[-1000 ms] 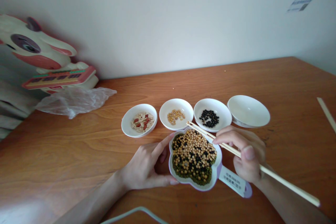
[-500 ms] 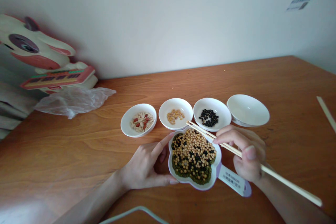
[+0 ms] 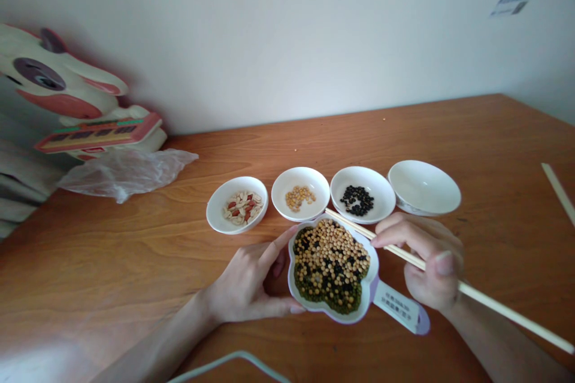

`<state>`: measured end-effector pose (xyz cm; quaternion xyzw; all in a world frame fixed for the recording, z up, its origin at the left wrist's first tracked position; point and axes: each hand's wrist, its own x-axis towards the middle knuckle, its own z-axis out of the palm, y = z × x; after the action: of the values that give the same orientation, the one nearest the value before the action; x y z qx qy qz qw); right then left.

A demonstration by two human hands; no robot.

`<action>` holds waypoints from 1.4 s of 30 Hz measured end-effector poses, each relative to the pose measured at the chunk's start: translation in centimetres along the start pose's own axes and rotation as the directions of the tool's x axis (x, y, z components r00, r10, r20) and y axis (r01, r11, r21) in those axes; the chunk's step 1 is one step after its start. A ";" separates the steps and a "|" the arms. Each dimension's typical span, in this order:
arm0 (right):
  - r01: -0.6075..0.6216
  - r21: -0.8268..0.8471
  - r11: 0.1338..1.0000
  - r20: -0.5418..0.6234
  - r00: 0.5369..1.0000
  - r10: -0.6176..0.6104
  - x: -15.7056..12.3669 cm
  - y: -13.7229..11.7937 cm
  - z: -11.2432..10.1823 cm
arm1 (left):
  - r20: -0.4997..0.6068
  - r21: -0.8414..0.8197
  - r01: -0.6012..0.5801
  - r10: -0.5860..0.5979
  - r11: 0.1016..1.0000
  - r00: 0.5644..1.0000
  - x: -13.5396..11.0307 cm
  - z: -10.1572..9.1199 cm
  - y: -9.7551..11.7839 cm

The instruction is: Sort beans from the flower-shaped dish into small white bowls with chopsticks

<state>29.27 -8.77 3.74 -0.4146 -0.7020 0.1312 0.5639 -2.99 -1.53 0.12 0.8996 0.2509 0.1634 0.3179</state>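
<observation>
My left hand (image 3: 256, 281) grips the left rim of a white and lilac flower-shaped scoop (image 3: 294, 293) with a labelled handle. Inside lie mixed yellow soybeans (image 3: 335, 245), black beans and small green beans. My right hand (image 3: 426, 257) is closed round a pair of wooden chopsticks (image 3: 399, 253); their tips are together over the scoop's far rim, with no bean visible between them. Behind the scoop stand white bowls: a bowl (image 3: 213, 215) of peanuts, a bowl (image 3: 281, 185) of soybeans, a bowl (image 3: 381, 194) of black beans, and an empty bowl (image 3: 424, 185) at the right.
A cow-shaped toy with a keyboard (image 3: 99, 131) and a crumpled clear plastic bag (image 3: 130, 173) sit at the back left. A pale cable (image 3: 238, 356) runs along the near edge. A light wooden stick (image 3: 557, 188) lies at the right edge, and a wall closes off the back.
My right hand and the chopsticks have moved slightly to the right. My left hand and the scoop have stayed nearly where they were.
</observation>
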 end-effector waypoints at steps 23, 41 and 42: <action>-0.135 0.031 0.990 0.151 0.980 0.129 -0.9 0.9 0.9 | 0.004 0.021 0.012 -0.012 1.000 1.000 0.0 0.1 -0.1; -0.073 -0.129 0.989 0.204 0.974 0.099 1.0 -0.6 0.2 | -0.010 0.031 0.000 0.000 1.000 1.000 0.0 0.1 0.0; -0.082 -0.120 0.989 0.205 0.973 0.106 1.1 -0.6 0.2 | -0.011 0.030 -0.002 0.002 1.000 1.000 0.0 0.1 -0.1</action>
<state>28.81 -8.28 4.87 -0.4617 -0.7436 0.1619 0.4556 -2.95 -1.52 0.01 0.9037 0.2540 0.1649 0.3028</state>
